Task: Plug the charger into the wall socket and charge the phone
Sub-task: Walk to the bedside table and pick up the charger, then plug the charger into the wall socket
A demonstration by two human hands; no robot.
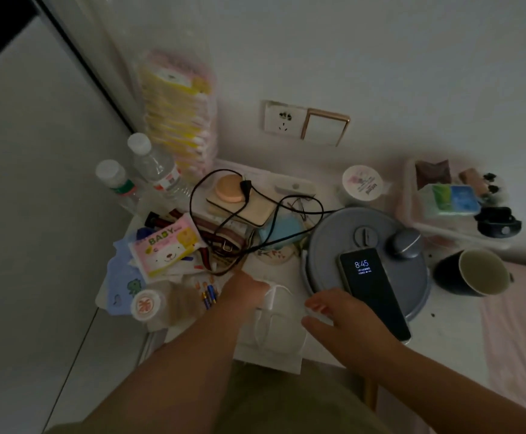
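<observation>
1. On the round grey lid (349, 227) to your right lies the phone (371, 289), face up, its screen lit and showing 8:45.
2. Your right hand (346, 321) is just beside the phone's near end. Its fingers (316, 306) are spread and seem to rest on something small and white; you cannot tell if they grip it.
3. Your left hand (243, 289) reaches down to a white cord (274, 311) looped on the white table (286, 267). The picture is blurry there, so you cannot tell if the fingers are closed on it.
4. The wall socket (282, 119) is up on the wall behind the table, with nothing plugged in.
5. A black cable (224, 211) with a black plug curls over a flat tan box further back.
6. Two water bottles (155, 166) stand at the left, near a pack of baby wipes (164, 247).
7. A dark cup (474, 272) lies on its side at the right.
</observation>
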